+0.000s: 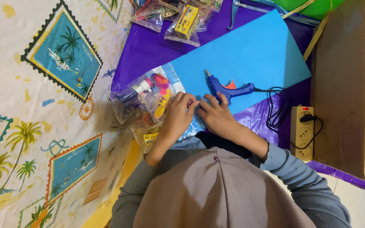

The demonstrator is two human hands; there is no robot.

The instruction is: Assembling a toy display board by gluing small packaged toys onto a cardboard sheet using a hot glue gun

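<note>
At the near edge of the blue sheet (250, 50), left hand (177, 114) and right hand (216, 116) meet fingertip to fingertip, pinching the edge of a clear plastic packet (148, 95) of small toys. The packet lies just left of the hands, overlapping the sheet. Blue glue gun (227, 88) rests just beyond the right hand, cord running to a power strip (303, 131).

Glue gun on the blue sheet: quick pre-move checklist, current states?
1. Glue gun free of both hands: ok, lying on blue sheet.
2. Cord plugged into power strip: ok, red switch looks lit.
3. Nozzle hot or dripping: cannot tell.
4. Left hand and right hand meet at the clear toy packet: ok.
5. What the fingers pinch: cannot tell.
</note>
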